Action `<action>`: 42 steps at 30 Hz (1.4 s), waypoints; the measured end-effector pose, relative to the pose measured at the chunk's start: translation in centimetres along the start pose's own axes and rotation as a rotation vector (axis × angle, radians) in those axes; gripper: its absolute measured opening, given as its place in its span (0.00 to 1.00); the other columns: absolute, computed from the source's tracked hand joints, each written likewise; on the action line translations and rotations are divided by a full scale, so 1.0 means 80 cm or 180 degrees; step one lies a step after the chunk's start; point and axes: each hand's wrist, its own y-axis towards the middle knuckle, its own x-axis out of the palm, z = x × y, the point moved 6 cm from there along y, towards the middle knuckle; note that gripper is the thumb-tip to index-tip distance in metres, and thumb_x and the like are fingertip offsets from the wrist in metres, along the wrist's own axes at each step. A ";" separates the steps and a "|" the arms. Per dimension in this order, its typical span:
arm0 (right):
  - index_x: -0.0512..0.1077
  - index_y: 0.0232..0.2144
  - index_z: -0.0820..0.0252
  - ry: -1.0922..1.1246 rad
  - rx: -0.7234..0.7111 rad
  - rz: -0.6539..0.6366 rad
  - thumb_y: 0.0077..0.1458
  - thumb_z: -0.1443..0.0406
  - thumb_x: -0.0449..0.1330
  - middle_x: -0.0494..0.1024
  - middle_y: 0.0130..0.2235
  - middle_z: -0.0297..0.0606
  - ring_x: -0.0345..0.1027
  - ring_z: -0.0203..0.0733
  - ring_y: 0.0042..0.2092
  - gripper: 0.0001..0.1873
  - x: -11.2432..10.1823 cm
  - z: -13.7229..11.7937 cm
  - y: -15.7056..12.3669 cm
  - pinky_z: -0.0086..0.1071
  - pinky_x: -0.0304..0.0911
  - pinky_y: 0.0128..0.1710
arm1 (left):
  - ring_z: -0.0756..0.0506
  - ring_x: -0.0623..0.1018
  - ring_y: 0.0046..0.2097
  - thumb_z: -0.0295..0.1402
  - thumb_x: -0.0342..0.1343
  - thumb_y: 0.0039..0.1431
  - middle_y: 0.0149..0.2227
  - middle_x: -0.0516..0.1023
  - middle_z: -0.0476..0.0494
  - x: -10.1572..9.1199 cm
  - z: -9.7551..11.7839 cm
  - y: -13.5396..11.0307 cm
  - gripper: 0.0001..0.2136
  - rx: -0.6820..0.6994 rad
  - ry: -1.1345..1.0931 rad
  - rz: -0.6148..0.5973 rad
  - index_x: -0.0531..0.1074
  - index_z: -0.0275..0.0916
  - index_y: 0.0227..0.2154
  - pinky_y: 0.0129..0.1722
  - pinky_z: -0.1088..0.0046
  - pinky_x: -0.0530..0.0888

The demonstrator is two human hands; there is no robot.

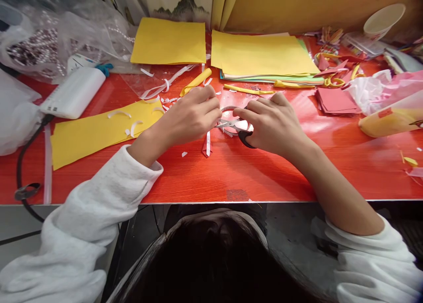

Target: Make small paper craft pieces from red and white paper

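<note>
My right hand (272,122) grips a pair of scissors (231,125) with black handles, the blades pointing left toward my other hand. My left hand (194,113) is closed in a pinch right at the scissor tips; what its fingers hold is hidden. Behind the blades, a ring-shaped thing (228,108) is partly covered by my hands and the scissors. Just below the left fingertips is a narrow white paper strip (208,144) with a small red piece at its lower end. White paper scraps (184,154) lie scattered around, and a rolled yellow paper (195,82) rests beyond my left hand.
Yellow sheets (168,43) and a stack of coloured paper (264,54) lie at the back. Long yellow strips (82,135) and a white power bank (74,93) are on the left. Red paper squares (337,101) and a paper cup (383,20) stand right. The red table's front edge (231,202) is near.
</note>
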 end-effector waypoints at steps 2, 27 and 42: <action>0.70 0.49 0.59 0.0069 0.0028 -0.0035 0.51 0.71 0.53 0.75 0.36 0.41 0.65 0.45 0.39 0.22 0.000 0.001 0.000 0.38 0.45 0.39 | 0.39 0.72 0.48 0.35 0.44 0.64 0.33 0.74 0.42 0.001 -0.007 0.001 0.13 -0.0129 -0.0227 0.0157 0.71 0.39 0.30 0.47 0.53 0.69; 0.71 0.49 0.61 -0.0056 0.0019 -0.0204 0.51 0.71 0.52 0.76 0.35 0.41 0.66 0.46 0.39 0.22 0.000 0.003 0.001 0.38 0.46 0.40 | 0.43 0.71 0.44 0.32 0.51 0.61 0.33 0.73 0.45 0.024 -0.020 -0.001 0.05 -0.0560 -0.0738 0.0399 0.67 0.39 0.29 0.50 0.58 0.66; 0.70 0.49 0.60 0.0007 0.0007 -0.0243 0.51 0.71 0.53 0.76 0.36 0.42 0.66 0.46 0.39 0.22 0.001 0.006 0.001 0.38 0.46 0.40 | 0.43 0.70 0.44 0.33 0.51 0.61 0.36 0.75 0.45 0.009 -0.026 -0.001 0.04 -0.0834 -0.0812 0.0454 0.69 0.41 0.31 0.48 0.60 0.66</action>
